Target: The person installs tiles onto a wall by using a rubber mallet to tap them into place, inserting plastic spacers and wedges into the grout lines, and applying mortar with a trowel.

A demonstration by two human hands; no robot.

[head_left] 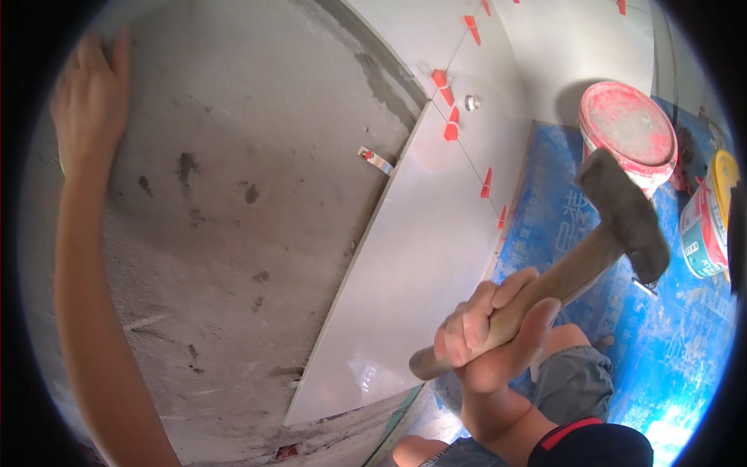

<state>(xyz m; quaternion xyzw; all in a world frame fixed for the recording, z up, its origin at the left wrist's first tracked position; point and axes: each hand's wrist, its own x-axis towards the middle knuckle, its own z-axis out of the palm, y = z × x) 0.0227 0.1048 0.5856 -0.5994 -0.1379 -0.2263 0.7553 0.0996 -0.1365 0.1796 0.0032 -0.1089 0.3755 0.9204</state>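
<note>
My right hand [498, 335] is wrapped round the wooden handle of a hammer [626, 214], its dark, dusty head raised toward the upper right. Over at the upper left, my left hand [92, 105] lies against the bare grey wall [226, 241] with its fingers stretched out. Glossy pale tiles [397, 257] cover the wall on the right. Several red wedges [451, 124] sit in the joints between them. A small metal strip [376, 160] sticks out from the tile edge over the bare wall.
A metal pipe fitting [472, 103] pokes through the tiles. Blue printed sheeting [654, 373] covers the floor. On it stand a lidded bucket [629, 128], smeared with grey and red, and a second bucket [704, 233] with a yellow rim. My bent knee [572, 381] is below the hammer.
</note>
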